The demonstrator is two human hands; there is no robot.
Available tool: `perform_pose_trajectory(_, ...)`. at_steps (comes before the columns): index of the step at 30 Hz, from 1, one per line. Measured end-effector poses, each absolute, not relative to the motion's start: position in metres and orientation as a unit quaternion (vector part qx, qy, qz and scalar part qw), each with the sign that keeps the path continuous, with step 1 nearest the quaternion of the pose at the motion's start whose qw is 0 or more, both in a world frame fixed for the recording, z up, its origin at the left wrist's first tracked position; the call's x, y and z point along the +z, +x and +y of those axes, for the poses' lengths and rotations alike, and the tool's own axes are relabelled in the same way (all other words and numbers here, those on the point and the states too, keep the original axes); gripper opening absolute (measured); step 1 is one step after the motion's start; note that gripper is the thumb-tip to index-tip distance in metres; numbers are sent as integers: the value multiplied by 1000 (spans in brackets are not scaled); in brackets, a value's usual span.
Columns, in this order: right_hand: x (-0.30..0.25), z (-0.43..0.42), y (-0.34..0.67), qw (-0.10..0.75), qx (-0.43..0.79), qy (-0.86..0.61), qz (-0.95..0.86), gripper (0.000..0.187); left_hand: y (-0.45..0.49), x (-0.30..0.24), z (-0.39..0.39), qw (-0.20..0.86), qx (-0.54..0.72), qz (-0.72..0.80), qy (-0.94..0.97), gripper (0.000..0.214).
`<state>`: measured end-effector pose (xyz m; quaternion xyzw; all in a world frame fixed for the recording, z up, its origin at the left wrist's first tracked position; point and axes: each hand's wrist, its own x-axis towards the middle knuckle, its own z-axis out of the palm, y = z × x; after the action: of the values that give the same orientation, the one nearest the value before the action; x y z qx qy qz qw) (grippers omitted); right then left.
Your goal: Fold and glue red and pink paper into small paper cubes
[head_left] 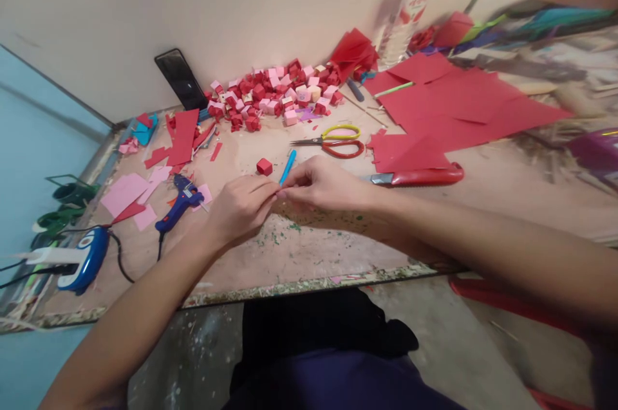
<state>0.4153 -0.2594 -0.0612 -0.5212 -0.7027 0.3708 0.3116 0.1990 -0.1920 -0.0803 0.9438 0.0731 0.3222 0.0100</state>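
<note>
My left hand (246, 204) and my right hand (323, 183) meet fingertip to fingertip over the front of the table, both closed in a pinch. A slim blue stick (288, 167) rises from between them, its lower end at my right fingers. Whatever lies between my left fingertips is hidden. Just beyond my left hand sits a small red paper cube (264, 167). Scissors (333, 141) with one yellow and one red handle lie behind my right hand. A red-handled knife (425, 175) rests past my right wrist.
A blue glue gun (178, 204) lies left, near pink paper pieces (125, 196). Many red and pink cubes (275, 94) are heaped at the wall beside a leaning phone (181, 80). Red paper sheets (458, 98) and a plastic bottle (405, 17) occupy the right.
</note>
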Motion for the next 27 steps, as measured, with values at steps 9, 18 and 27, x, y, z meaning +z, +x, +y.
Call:
perform_pose_trajectory(9,-61,-257,416,356,448,-509,-643,27,199,-82,-184,61,368,74,925,13)
perform_pose_trajectory(18,-57,-256,422,302,498,-492,-647,34,194,-79,-185,22,356,38,933,9)
perform_pose_trajectory(27,-56,-253,427,277,518,-471,-658,45,195,-78,-189,8,343,39,939,12)
